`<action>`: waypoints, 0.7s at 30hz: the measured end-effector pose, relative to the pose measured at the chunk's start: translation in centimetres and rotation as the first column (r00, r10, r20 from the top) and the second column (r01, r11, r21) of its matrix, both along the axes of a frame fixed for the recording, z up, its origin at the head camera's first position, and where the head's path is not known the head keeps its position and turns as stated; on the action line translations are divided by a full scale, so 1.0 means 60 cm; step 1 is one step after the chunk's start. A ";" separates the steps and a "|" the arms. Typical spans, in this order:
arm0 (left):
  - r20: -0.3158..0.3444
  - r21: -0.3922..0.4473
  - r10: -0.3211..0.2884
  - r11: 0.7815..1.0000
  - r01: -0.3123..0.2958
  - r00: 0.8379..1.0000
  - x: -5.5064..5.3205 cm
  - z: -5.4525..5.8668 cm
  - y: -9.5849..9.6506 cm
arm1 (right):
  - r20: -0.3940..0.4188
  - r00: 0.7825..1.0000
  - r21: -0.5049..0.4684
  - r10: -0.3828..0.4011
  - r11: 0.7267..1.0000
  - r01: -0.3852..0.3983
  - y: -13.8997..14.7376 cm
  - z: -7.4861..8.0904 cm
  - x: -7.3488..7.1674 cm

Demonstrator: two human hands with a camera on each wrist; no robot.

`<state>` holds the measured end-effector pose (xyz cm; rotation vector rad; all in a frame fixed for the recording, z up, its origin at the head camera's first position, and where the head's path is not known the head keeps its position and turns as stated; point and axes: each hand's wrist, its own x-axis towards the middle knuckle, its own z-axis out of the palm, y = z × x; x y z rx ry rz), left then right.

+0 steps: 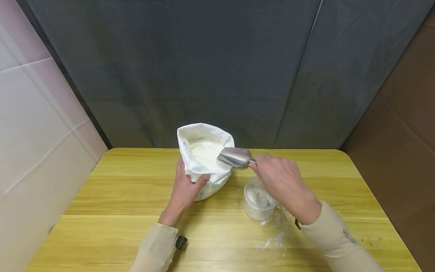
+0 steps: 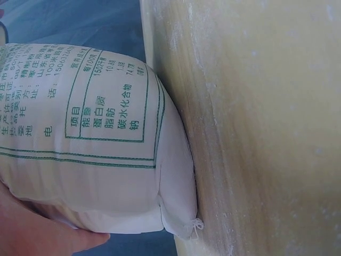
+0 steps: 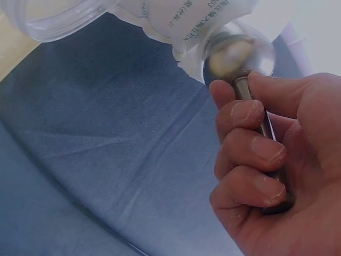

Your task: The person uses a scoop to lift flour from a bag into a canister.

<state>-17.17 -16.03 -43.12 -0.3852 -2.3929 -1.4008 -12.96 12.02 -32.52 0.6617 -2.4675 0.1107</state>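
A white cloth bag of pale flour stands with its mouth gaping towards the head camera. My left hand holds it from the near left side, thumb over the folded rim. Green printing covers the bag wall in the left wrist view. In my right hand is a metal scoop, its tip overlapping the bag's right rim in the head view. The fingers curl round the scoop handle. Below that hand sits a clear round tub with flour in it, partly hidden by the hand.
The wooden table has spilled flour beside the tub. A dark grey panel rises behind the table's far edge. To the left is a pale wall, to the right a brown one.
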 end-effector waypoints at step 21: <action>0.010 0.001 -0.012 1.000 0.012 1.000 0.002 0.005 -0.002 | 0.068 0.994 0.046 -0.081 0.996 0.078 -0.037 0.015 -0.026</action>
